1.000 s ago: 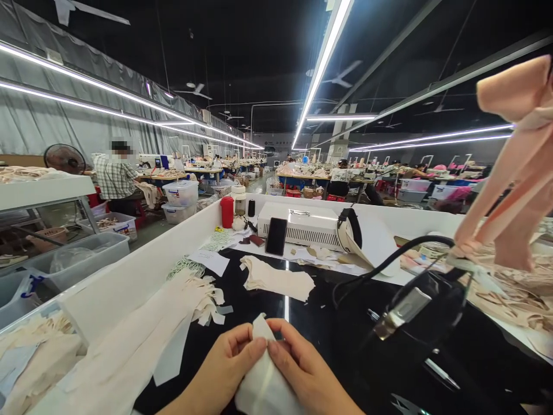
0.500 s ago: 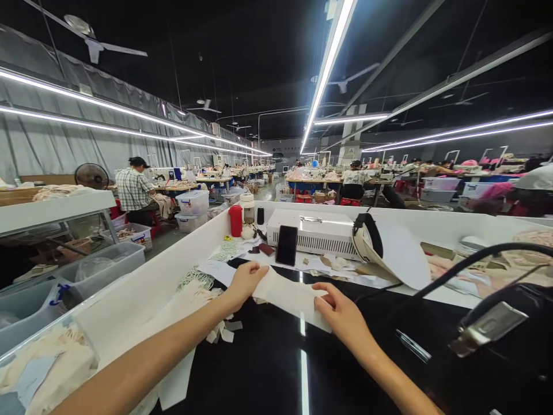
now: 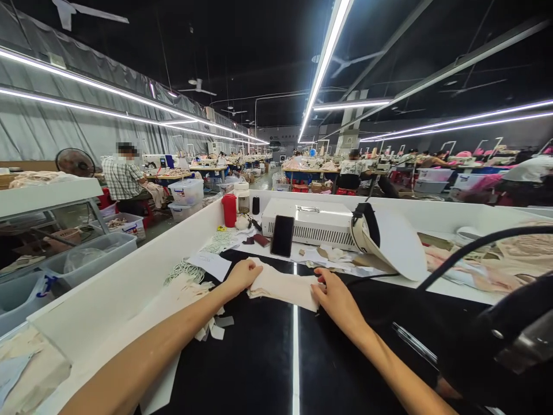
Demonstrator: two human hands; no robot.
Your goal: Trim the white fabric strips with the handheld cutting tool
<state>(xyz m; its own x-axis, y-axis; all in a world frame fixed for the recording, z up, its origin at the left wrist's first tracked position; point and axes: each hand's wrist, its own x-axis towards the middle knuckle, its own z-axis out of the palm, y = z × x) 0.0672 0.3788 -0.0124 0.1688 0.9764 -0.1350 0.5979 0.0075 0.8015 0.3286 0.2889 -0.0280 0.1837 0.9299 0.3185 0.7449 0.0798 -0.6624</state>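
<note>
A pale cream strip of fabric lies low over the black tabletop, with uneven layers showing along its lower left edge. My left hand pinches its left end between thumb and fingers. At the right end, my right hand has its curled fingers and thumb closed on the edge. A white sheet of paper lies just left of my left hand. Beyond the strip, a dark phone leans against a white vented box.
Fabric scraps and pale green cord lie at left. A red container stands behind. A white visor, a pen and a black cable occupy the right side. A person in a checked shirt sits beyond.
The strip has shifted slightly left and flattened, showing its creamier fabric face and layered edge. Both hands still hold its ends. The camera view has tilted a little.
</note>
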